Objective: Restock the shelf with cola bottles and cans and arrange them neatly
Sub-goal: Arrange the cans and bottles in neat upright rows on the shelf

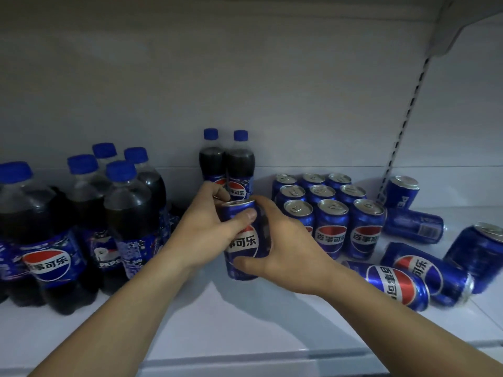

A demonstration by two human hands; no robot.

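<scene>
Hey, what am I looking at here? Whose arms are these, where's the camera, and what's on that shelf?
No machine here: a person wears one camera on the head, looking forward and down, so the arms are their own. The single picture shows a white shelf. Both hands grip one blue cola can: the left hand near its top, the right hand round its lower side. On the left stand large cola bottles with blue caps; two slimmer bottles stand at the back. To the right, nine upright cans form a neat block, and beyond them loose cans lie on their sides or lean.
</scene>
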